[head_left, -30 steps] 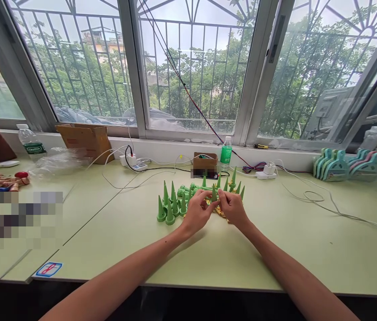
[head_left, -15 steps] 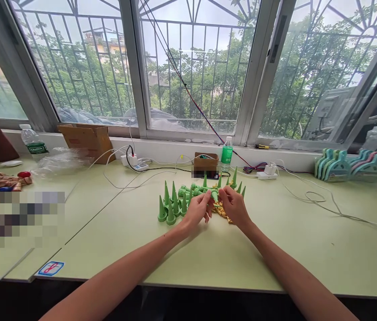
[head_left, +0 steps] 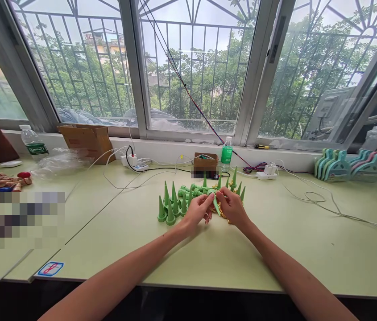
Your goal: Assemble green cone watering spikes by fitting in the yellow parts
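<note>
A green plastic spike (head_left: 216, 207) is held between my two hands, its pointed end slanting down toward me. My left hand (head_left: 196, 210) pinches it near its wide end with thumb and fingers. My right hand (head_left: 234, 207) is closed at the same wide end from the other side; whether a small part sits in its fingertips is hidden. Left of my hands several green spikes (head_left: 170, 215) stand upright on their round bases. Behind my fingers lie green ribbed caps or connectors (head_left: 188, 191). Small yellow pieces (head_left: 229, 221) are heaped under my right hand, partly covered by it.
The pale green table (head_left: 188, 263) runs below a window sill. A small cardboard box (head_left: 205, 164) and a green-labelled bottle (head_left: 227, 152) stand behind the spikes. White cables (head_left: 329, 200) cross the right side, near pastel plastic hangers (head_left: 337, 166). A larger box (head_left: 89, 143) stands back left.
The spike in my hands has tipped, so its point now shows below my fingers, aimed down and toward me. My right hand has shifted slightly left. The other things stay where they were.
</note>
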Action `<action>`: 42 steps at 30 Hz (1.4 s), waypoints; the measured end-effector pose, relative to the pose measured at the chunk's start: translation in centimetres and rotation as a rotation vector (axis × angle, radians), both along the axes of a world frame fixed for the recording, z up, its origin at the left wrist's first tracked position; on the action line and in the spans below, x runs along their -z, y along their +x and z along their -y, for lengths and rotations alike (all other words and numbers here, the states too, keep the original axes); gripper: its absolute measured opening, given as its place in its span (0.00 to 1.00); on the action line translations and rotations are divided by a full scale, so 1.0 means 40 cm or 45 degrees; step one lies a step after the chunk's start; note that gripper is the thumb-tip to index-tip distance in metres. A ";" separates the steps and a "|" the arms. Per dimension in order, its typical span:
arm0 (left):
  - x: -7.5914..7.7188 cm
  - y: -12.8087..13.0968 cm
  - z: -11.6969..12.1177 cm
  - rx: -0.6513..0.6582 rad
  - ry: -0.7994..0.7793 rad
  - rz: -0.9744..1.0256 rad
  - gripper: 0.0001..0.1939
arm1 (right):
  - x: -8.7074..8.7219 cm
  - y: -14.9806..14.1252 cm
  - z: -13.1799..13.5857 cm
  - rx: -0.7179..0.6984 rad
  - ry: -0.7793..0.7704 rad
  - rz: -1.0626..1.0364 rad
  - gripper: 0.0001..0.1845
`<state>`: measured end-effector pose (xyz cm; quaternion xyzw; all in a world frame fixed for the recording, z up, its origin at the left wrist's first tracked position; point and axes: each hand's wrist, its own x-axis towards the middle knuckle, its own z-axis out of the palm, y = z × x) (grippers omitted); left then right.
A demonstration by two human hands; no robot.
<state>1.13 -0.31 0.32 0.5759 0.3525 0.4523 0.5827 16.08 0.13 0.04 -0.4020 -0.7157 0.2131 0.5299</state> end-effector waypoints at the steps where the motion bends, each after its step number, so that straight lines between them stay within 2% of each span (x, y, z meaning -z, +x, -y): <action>1: -0.001 -0.001 0.000 -0.001 0.011 -0.004 0.25 | 0.000 0.000 0.000 0.001 0.002 0.003 0.20; 13: -0.006 -0.002 0.005 -0.104 0.222 -0.060 0.21 | 0.008 0.004 -0.005 0.072 0.019 0.059 0.24; 26: -0.002 -0.004 0.007 -0.083 0.355 -0.188 0.20 | 0.016 -0.002 -0.008 0.053 -0.159 -0.176 0.31; 42: 0.013 0.005 0.005 -0.215 0.659 -0.291 0.10 | 0.004 -0.010 -0.002 0.103 -0.111 -0.068 0.32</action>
